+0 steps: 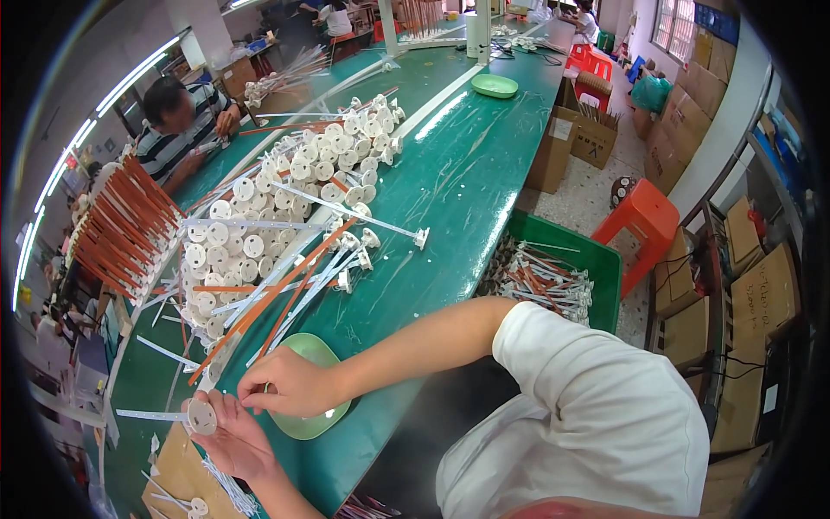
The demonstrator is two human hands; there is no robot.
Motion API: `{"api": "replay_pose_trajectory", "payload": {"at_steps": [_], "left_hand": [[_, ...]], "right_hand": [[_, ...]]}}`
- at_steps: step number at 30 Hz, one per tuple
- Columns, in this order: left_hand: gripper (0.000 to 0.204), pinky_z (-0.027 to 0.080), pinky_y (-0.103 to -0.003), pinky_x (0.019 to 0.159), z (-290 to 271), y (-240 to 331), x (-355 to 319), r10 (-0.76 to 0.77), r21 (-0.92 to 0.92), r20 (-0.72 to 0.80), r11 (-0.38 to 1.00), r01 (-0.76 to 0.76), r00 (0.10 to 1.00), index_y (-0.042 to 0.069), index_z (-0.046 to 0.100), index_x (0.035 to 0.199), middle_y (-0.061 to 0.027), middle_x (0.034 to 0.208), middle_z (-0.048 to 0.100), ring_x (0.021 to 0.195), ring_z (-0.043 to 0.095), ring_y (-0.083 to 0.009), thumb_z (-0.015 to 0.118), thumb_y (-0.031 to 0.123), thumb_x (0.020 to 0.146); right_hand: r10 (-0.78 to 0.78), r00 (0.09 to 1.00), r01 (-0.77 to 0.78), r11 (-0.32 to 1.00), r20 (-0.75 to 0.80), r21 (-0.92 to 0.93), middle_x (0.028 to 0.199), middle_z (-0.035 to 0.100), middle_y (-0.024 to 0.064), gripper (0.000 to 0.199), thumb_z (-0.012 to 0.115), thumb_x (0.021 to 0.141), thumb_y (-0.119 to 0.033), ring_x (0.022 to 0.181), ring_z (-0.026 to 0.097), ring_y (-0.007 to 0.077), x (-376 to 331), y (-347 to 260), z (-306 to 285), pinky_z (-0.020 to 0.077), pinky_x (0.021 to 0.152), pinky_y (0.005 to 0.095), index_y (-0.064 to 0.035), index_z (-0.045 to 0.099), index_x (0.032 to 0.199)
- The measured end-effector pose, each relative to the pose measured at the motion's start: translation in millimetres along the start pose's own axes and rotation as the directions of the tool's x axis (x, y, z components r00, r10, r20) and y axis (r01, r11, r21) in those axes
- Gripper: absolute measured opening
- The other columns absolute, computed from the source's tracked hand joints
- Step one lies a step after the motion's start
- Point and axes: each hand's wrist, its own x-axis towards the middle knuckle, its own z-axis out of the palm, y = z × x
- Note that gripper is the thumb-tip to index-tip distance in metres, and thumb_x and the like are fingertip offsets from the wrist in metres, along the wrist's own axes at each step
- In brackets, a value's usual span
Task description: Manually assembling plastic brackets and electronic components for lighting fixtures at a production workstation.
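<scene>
The person's left hand (232, 441) lies palm up at the near left, fingers loosely curled. The right hand (290, 383) sits just above it, fingertips pinched together, its bare forearm stretching back right to a white sleeve.

Head-worn fisheye view, looking down and forward along a workshop bench.

The single camera sits on the person's head and tilts down over the long green plastic-covered bench (450, 173), which runs away toward the upper edge. The nearest part of the scene is at the lower left, where the left hand (229, 441) and right hand (290, 385) lie close under the lens. Straight edges bow toward the dark round rim. The floor and stacked brown cardboard boxes (761, 294) fill the right side.
</scene>
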Motion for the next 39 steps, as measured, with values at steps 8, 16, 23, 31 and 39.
{"api": "replay_pose_trajectory", "payload": {"at_steps": [8,16,23,31,39], "left_hand": [[0.056,0.040,-0.038,0.102,-12,-6,-3,0.045,0.157,-0.122,0.987,-0.026,0.992,0.006,0.045,0.134,-0.0139,0.132,0.056,0.122,0.052,-0.0245,0.069,0.032,0.091],[0.062,0.041,-0.046,0.109,-3,-24,1,-0.072,0.257,-0.144,0.960,0.108,0.987,-0.005,0.044,0.136,-0.0220,0.136,0.053,0.123,0.055,-0.0328,0.074,0.004,0.082],[0.053,0.041,-0.046,0.111,-10,-18,-6,-0.108,0.099,-0.101,0.988,0.118,0.989,-0.003,0.051,0.133,-0.0227,0.136,0.053,0.126,0.054,-0.0360,0.068,-0.005,0.083],[0.053,0.042,-0.046,0.110,-9,-17,-8,-0.108,0.129,-0.127,0.984,0.125,0.986,-0.003,0.050,0.133,-0.0229,0.137,0.053,0.126,0.054,-0.0371,0.068,-0.004,0.083],[0.058,0.049,-0.037,0.099,-8,-26,2,-0.080,0.459,-0.268,0.866,0.200,0.960,-0.007,0.054,0.129,-0.0173,0.124,0.063,0.108,0.063,-0.0242,0.078,0.007,0.078]], "right_hand": [[-0.553,0.833,0.495,0.752,-0.008,-0.435,0.082,0.066,0.0093,0.011,0.069,0.078,-0.003,0.071,0.066,0.0269,9,-1,-16,0.0532,0.058,0.0368,-0.0013,0.063,0.086],[-0.658,0.748,0.586,0.586,0.094,-0.560,0.085,0.070,0.0097,0.016,0.071,0.076,0.000,0.071,0.069,0.0260,17,-11,-37,0.0554,0.059,0.0336,-0.0014,0.067,0.092],[-0.632,0.771,0.586,0.653,0.080,-0.480,0.083,0.069,0.0106,0.016,0.072,0.076,0.003,0.068,0.068,0.0251,17,-12,-26,0.0536,0.056,0.0313,0.0005,0.067,0.091],[-0.646,0.756,0.608,0.634,0.104,-0.478,0.083,0.069,0.0114,0.017,0.073,0.076,0.002,0.067,0.067,0.0265,16,-9,-24,0.0537,0.056,0.0322,0.0004,0.066,0.092],[-0.643,0.736,0.615,0.502,0.213,-0.608,0.093,0.070,0.0112,0.025,0.065,0.069,-0.008,0.076,0.070,0.0273,11,2,-33,0.0575,0.064,0.0367,-0.0055,0.067,0.094]]}}
